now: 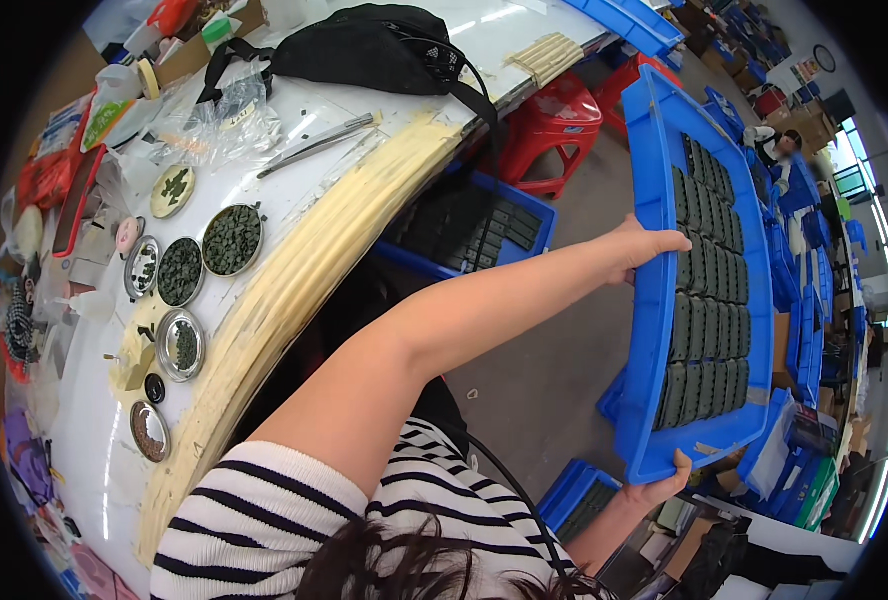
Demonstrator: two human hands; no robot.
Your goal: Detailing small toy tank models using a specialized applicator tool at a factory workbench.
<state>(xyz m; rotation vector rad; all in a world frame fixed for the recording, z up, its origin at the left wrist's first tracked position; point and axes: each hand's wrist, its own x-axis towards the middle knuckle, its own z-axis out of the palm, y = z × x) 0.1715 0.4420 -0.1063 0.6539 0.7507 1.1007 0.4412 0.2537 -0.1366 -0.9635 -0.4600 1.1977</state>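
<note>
As both hands grip it, blue tray [654, 300], rows of dark parts [709, 300]

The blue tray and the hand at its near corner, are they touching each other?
Touching. In the head view, the right hand curls its fingers over the near corner rim of the blue tray; no gap shows between them.

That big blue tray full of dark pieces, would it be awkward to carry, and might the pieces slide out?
The blue tray probably stays stiff: it looks like hard plastic and keeps its shape, gripped only at two edges by the left hand and right hand. It may be fairly heavy, being packed with rows of dark pieces. Tilted, they might slide, though the raised rim likely stops them.
</note>
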